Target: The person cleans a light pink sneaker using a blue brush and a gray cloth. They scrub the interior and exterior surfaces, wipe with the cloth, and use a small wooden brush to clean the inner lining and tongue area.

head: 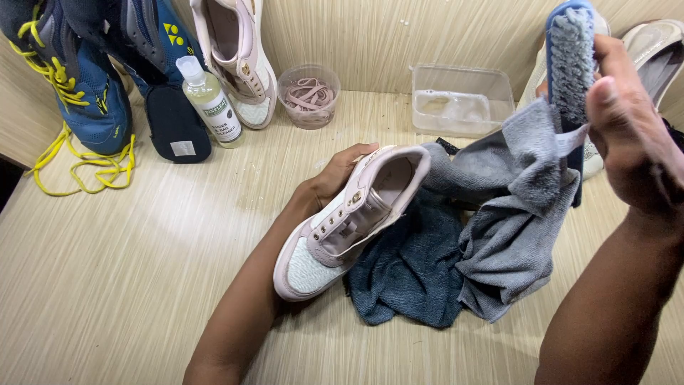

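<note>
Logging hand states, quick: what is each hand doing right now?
Left hand: closed on the laceless pale pink and white sneaker.
Right hand: closed on the blue-backed grey-bristled brush and light grey cloth.

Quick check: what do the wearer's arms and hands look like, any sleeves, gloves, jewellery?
Both forearms are bare as far as the frame shows, no sleeves in view. The left hand and right hand wear no gloves. No watch, ring or wristband shows on the visible parts; the left fingers are mostly hidden.
</note>
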